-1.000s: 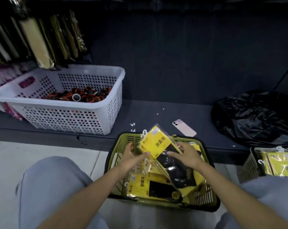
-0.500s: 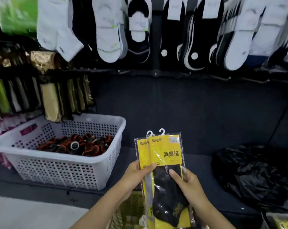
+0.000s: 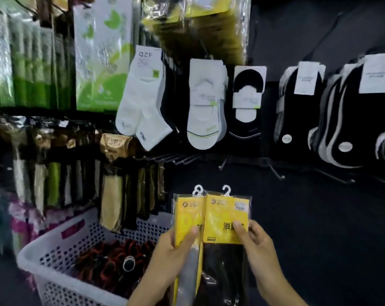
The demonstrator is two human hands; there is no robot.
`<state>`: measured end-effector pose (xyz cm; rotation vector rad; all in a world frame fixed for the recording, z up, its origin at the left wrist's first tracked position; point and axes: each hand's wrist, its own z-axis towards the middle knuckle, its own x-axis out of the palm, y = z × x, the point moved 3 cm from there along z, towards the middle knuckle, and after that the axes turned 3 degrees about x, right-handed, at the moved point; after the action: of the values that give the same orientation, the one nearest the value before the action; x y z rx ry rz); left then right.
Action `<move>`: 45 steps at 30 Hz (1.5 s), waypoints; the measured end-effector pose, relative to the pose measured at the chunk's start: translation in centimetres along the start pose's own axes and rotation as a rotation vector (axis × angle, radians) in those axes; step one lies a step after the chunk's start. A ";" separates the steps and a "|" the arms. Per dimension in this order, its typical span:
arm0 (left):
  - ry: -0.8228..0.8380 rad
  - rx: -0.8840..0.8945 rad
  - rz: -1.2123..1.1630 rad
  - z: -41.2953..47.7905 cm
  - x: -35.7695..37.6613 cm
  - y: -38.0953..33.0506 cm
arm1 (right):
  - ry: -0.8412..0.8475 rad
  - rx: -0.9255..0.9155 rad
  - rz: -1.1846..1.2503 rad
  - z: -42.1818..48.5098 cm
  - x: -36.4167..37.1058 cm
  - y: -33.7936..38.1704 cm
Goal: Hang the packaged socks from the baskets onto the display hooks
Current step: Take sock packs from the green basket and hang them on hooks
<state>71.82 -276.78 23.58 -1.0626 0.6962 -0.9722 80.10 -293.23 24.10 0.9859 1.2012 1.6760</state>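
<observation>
We are holding two yellow sock packs upright, edges overlapping, below the display hooks [image 3: 180, 159]. Our left hand [image 3: 171, 250] is pinching the left pack [image 3: 187, 215]; our right hand [image 3: 256, 246] is pinching the right pack [image 3: 225, 217], each grip clamped thumb-on-card. A white basket [image 3: 54, 246] is standing lower left.

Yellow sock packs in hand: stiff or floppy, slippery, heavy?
Likely stiff on top: the right sock pack stands upright above the right hand. Probably slippery: its wrap looks glossy. Seemingly light: the left hand holds the left sock pack by a thumb pinch.
</observation>
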 end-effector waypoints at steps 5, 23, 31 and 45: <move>-0.197 0.077 0.021 1.6 -4.0 0.4 | 0.025 -0.050 -0.001 2.4 2.8 1.3; -0.292 0.103 -0.036 2.6 -5.2 1.0 | -0.135 -0.082 -0.199 7.2 0.5 2.5; -0.245 0.049 -0.047 1.5 -5.9 1.3 | -0.325 0.187 0.031 9.8 0.0 -0.2; -0.148 0.038 -0.118 1.0 -1.1 0.7 | -0.028 0.162 -0.015 2.5 0.9 0.3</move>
<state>72.39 -275.30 23.27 -1.1398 0.4969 -0.9923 82.00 -291.66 25.08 1.0925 1.3390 1.5671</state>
